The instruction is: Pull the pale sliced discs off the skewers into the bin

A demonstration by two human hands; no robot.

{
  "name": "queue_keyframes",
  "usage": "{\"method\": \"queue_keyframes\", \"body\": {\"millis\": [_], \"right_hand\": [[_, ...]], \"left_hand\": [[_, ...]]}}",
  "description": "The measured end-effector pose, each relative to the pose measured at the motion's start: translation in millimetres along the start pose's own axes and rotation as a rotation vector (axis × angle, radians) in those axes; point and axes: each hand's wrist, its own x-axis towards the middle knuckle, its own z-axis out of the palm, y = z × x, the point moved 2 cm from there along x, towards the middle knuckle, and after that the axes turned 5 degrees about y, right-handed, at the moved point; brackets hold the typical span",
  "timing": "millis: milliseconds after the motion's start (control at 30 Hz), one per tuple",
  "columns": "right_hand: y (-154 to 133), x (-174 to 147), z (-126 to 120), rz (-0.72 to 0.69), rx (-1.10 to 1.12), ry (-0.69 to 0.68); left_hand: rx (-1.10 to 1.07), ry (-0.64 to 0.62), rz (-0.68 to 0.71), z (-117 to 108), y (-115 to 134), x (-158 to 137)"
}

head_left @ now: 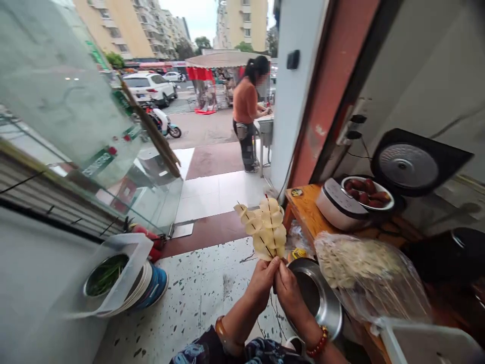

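Observation:
Thin, pale slices, looking like potato, are threaded on several dark skewers (270, 227), which fan out in front of me. My left hand (261, 284) is closed round the lower ends of these skewers. Pressed against it, my right hand (288, 288) also grips the skewer ends, and its fingers partly hide them. Below and right of my hands, a steel pot (333, 303) stands low down. A clear plastic bag (401, 298) of more skewered pale slices lies on the wooden table (297, 205) to the right.
On the table, a rice cooker (341, 210) stands with its lid raised, a bowl of dark reddish food inside. A clear plastic tub (428, 338) sits at lower right. At left, a container of greens (106, 275) rests on stacked buckets. Beyond the doorway, a person (245, 103) stands at a counter.

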Motion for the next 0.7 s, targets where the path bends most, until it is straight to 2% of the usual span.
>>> {"method": "queue_keyframes", "body": {"millis": [100, 200, 367, 533, 633, 700], "right_hand": [[-21, 2, 48, -0.005, 0.0, -0.146], [-43, 2, 90, -0.027, 0.051, -0.196], [-77, -6, 144, -0.067, 0.117, -0.321], [-97, -19, 169, -0.103, 0.094, -0.475], [-95, -26, 168, -0.1, 0.091, -0.616], [-84, -29, 162, -0.04, 0.091, -0.707]], "left_hand": [[-0.026, 0.072, 0.054, -49, 19, -1], [-0.042, 0.123, 0.103, -92, 39, -7], [-0.01, 0.174, 0.136, -151, 65, -23], [-0.013, 0.305, 0.197, -190, 68, -36], [-0.067, 0.387, 0.225, -208, 63, -39], [-0.131, 0.408, 0.237, -221, 57, -39]]}}
